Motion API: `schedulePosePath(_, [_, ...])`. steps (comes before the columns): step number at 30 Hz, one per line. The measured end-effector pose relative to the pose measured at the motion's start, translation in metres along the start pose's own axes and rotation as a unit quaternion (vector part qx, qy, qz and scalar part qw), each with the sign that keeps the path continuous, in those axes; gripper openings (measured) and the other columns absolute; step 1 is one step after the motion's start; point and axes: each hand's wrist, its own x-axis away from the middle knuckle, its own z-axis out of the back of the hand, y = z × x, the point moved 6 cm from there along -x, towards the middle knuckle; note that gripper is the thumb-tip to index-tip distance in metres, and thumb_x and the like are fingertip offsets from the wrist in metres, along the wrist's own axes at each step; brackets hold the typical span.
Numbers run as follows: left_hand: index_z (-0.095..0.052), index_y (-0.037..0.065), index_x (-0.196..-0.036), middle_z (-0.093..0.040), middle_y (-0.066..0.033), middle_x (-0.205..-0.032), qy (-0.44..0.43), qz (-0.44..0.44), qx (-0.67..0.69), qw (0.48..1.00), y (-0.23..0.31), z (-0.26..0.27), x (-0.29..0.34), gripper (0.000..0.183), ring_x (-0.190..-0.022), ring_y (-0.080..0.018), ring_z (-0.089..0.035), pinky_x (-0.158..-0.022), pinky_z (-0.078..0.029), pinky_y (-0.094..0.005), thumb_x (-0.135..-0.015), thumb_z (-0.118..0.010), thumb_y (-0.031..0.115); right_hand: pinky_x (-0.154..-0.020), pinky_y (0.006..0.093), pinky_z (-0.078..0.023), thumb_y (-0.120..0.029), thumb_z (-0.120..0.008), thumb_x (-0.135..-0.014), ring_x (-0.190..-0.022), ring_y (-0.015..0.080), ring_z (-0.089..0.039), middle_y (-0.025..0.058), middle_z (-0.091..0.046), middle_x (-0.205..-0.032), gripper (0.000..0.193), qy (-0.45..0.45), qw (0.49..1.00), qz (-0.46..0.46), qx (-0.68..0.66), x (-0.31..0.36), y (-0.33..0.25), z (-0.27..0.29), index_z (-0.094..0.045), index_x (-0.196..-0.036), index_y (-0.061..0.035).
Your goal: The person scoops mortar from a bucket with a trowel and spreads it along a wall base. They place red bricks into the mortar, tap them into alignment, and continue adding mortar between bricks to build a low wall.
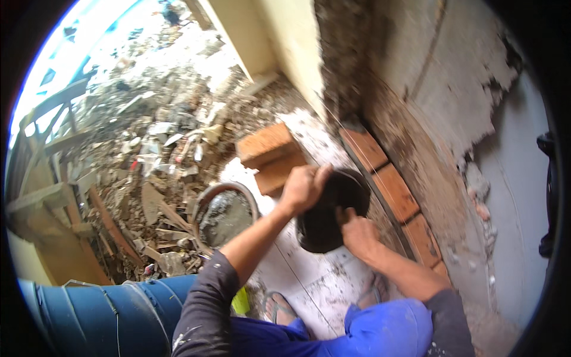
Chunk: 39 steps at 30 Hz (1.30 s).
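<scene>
A round black rubber bucket (324, 229), tilted, hangs in front of me above the tiled floor. My left hand (304, 189) is closed on its far left edge. On its near right side my right hand (358, 234) is also closed, fingers curled against the bucket; the exact grip is partly hidden and slightly blurred. Beyond my left hand two orange bricks (266, 146) are stacked. Left of my left forearm stands a round tub (254, 205) holding wet grey mortar (225, 219). To the right, a row of bricks (395, 191) lies along the wall base.
A taut string (364, 156) runs above the brick row. Rubble (160, 143) and broken wood cover the ground at left. A large blue drum (113, 312) lies close by my left arm. At right rises a rough, broken wall (443, 89). My sandalled feet stand on dirty white tiles (309, 279).
</scene>
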Motion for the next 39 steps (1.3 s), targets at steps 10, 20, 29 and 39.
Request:
schedulePosePath(10, [-0.063,-0.003,-0.083,-0.058,-0.0283,-0.073,-0.02,-0.016,-0.051,0.998,0.023,-0.008,0.008,0.049,-0.07,-0.048,-0.059,-0.067,-0.048,-0.0499,-0.109,-0.055,0.038,-0.071,0.0508,-0.065,-0.008,-0.053,-0.097,-0.089,0.0396,-0.077,0.0255,-0.066,-0.119,0.038,-0.168,0.985,-0.029,-0.037,0.02,0.021,-0.047,-0.062,-0.133,0.0003])
schedulePosePath(20, [-0.063,-0.004,-0.084,-0.059,-0.0277,-0.074,0.048,0.039,-0.053,0.997,0.029,-0.013,0.017,0.046,-0.068,-0.0452,-0.059,-0.068,-0.048,-0.0491,-0.109,-0.057,0.035,-0.076,0.0558,-0.062,-0.008,-0.051,-0.099,-0.088,0.0455,-0.073,0.0296,-0.07,-0.108,0.032,-0.132,0.983,-0.057,-0.115,0.031,0.037,-0.048,-0.063,-0.127,0.0018])
schedulePosePath(29, [-0.053,-0.005,-0.071,-0.046,-0.0204,-0.063,0.067,-0.001,-0.012,0.998,0.02,-0.022,0.031,0.049,-0.054,-0.0274,-0.043,-0.057,-0.041,-0.0434,-0.109,-0.059,0.027,-0.079,0.0525,-0.062,-0.024,-0.057,-0.101,-0.09,0.0448,-0.074,0.0276,-0.074,-0.09,0.03,-0.141,0.983,-0.087,-0.085,-0.007,0.073,-0.026,-0.076,-0.095,-0.0017])
schedulePosePath(39, [-0.078,-0.004,-0.105,-0.064,0.0024,-0.078,0.057,0.03,0.063,0.996,-0.018,-0.004,0.044,0.043,-0.072,-0.0065,-0.051,-0.065,-0.042,-0.0272,-0.113,-0.055,0.032,-0.066,0.0375,-0.059,-0.041,-0.048,-0.111,-0.074,0.0175,-0.069,0.0084,-0.067,-0.08,0.042,-0.274,0.852,-0.054,-0.443,0.004,0.059,-0.123,-0.071,-0.125,-0.0103])
